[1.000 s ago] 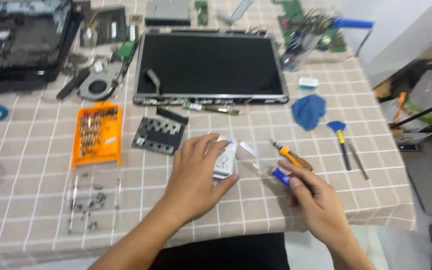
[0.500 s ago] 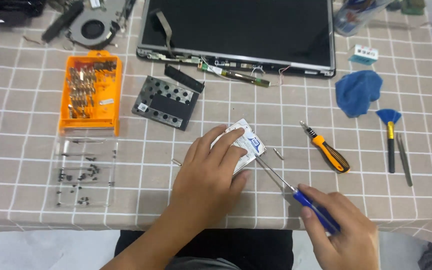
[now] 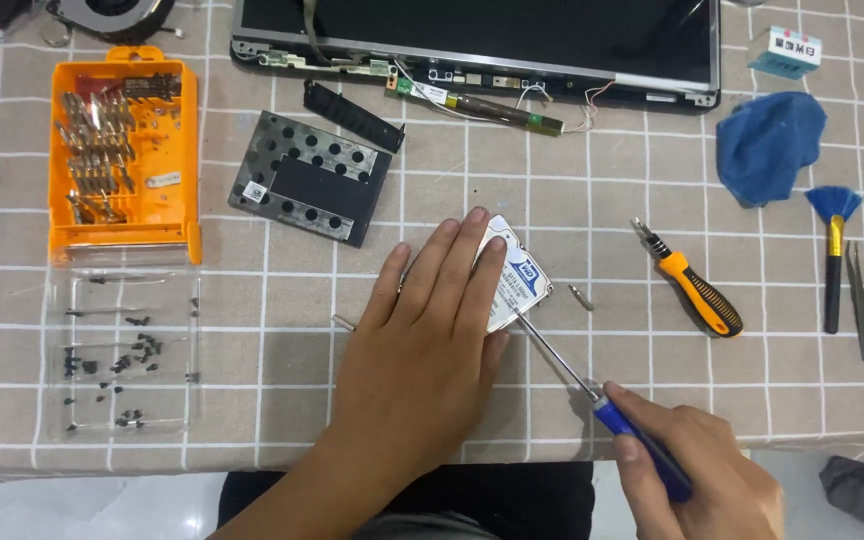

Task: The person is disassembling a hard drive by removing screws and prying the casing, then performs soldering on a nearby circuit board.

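Note:
My left hand lies flat on a small silver hard drive with a white label, pressing it to the checked tablecloth; most of the drive is hidden under my fingers. My right hand grips a blue-handled screwdriver near the table's front edge. Its thin shaft runs up and left, with the tip touching the drive's right edge. A loose bit lies just right of the drive.
An orange bit case and a clear screw tray sit at left. A black drive caddy, a laptop screen panel, an orange screwdriver, a blue cloth, a brush and tweezers surround the work.
The view has moved closer and lower onto the table. My left hand stays on the drive; the screwdriver tip has come in against the drive's right edge.

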